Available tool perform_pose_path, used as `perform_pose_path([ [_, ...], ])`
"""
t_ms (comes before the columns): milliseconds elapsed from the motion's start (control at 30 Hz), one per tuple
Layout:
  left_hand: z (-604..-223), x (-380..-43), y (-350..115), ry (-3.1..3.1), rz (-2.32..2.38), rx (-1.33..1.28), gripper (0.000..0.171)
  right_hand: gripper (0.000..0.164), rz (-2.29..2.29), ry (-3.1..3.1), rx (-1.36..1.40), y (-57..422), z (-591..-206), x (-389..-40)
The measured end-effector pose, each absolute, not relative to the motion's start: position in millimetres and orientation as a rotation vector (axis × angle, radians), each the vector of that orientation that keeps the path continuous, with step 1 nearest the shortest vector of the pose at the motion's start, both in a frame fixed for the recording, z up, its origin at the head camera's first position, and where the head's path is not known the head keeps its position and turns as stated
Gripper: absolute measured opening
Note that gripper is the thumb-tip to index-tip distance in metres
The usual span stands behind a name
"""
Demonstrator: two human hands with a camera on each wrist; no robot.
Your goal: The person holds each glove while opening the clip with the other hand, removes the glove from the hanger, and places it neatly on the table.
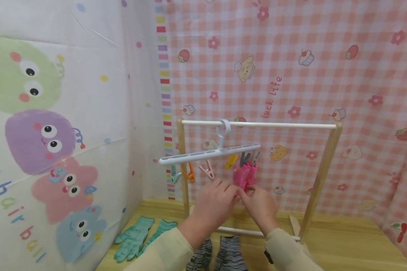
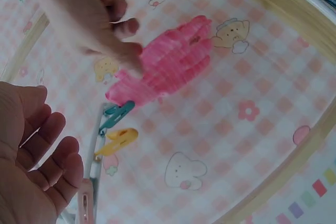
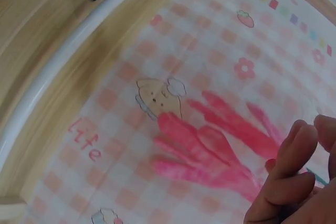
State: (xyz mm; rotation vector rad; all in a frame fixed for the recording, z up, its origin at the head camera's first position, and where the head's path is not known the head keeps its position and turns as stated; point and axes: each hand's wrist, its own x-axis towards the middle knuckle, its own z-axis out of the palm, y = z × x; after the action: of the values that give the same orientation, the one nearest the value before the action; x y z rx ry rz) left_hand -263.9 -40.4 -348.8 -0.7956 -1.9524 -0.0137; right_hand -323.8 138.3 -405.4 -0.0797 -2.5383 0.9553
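A pair of bright pink gloves (image 1: pixel 243 175) hangs fingers down, clipped at the cuffs, from a pale blue hanger (image 1: pixel 207 153). A dark green clothespin (image 2: pixel 117 116) grips one cuff; a grey clothespin (image 1: pixel 256 157) shows beside it in the head view. My left hand (image 2: pixel 39 156) is near the hanger, its fingers loosely bent and nothing in them. Close by the gloves is my right hand (image 2: pixel 84 22), with its thumb overlapping the pink fabric in the left wrist view. From the right wrist, both gloves (image 3: pixel 202 153) hang beside loosely bent fingers (image 3: pixel 287 163).
The hanger hooks over a white rod (image 1: pixel 285 125) on a wooden frame (image 1: pixel 320 180). Yellow (image 1: pixel 231 161), pink (image 1: pixel 207 170), orange (image 1: pixel 189 174) and light green (image 1: pixel 175 175) clothespins hang along it. Green gloves (image 1: pixel 134 238) and grey striped gloves (image 1: pixel 229 254) lie on the table.
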Motion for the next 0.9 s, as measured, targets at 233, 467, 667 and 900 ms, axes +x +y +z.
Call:
perform_pose_path([
  [233,-342,-264,-31,-1.942,0.011,-0.834,0.018,0.034,0.885,-2.528,-0.144,150,-406,-337],
  [467,-333,-270,-31,-1.873,0.171,-0.834,0.006,0.029,0.894,-2.44,-0.11,163,-408,-316],
  [667,-308,-278,-24,-1.776,0.488,-0.818,0.019,0.026,0.89,-2.444,-0.089,170,-410,-287],
  [900,-270,-293,-5,-1.735,0.827,-0.936,0.025,0.024,0.857,-2.463,-0.088,173,-415,-264],
])
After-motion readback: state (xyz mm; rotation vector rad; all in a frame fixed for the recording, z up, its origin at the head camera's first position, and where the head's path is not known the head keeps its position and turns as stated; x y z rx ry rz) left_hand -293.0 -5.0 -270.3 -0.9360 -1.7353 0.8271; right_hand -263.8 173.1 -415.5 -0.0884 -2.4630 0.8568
